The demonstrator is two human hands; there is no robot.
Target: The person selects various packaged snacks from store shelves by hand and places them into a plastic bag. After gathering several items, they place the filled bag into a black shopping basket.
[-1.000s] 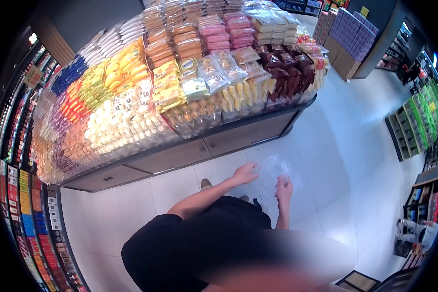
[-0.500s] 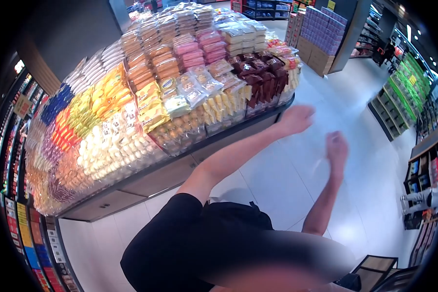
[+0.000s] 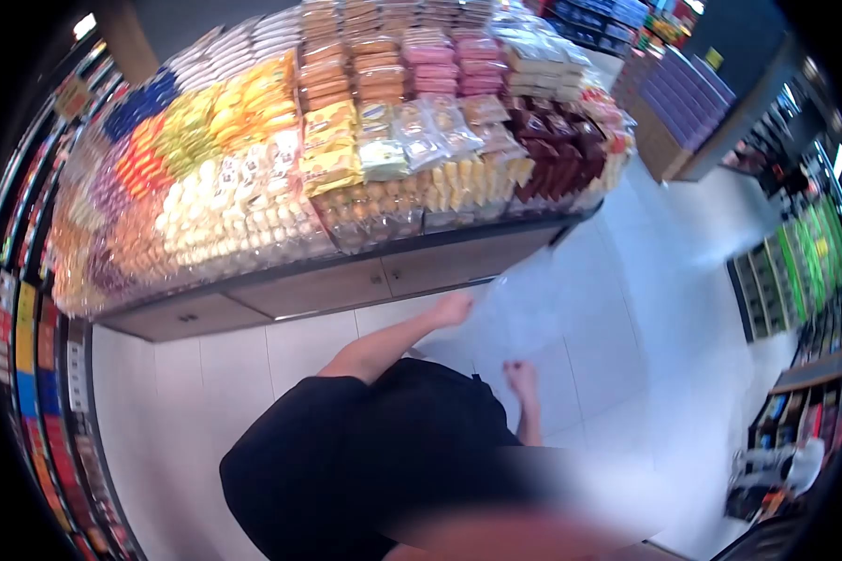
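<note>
My left hand (image 3: 456,309) is stretched out in front of the display counter's lower doors, its fingers closed at one edge of a thin, see-through plastic bag (image 3: 533,299). Lower and to the right, my right hand (image 3: 521,377) is also closed, at the bag's near side. The bag spreads out beyond both hands over the floor, faint and blurred, so its outline is hard to make out. Both forearms reach forward from my black shirt (image 3: 374,439).
A wide counter (image 3: 337,288) is heaped with packaged snacks (image 3: 243,220). Stacked purple boxes (image 3: 688,98) stand at the back right, with a green display (image 3: 809,257) further right. Shelves (image 3: 28,346) line the left. A person in white (image 3: 803,466) is at the right edge.
Both hands have come down and left, closer to my body, and the see-through bag shows more plainly between and beyond them. My view has turned, bringing the counter straighter ahead.
</note>
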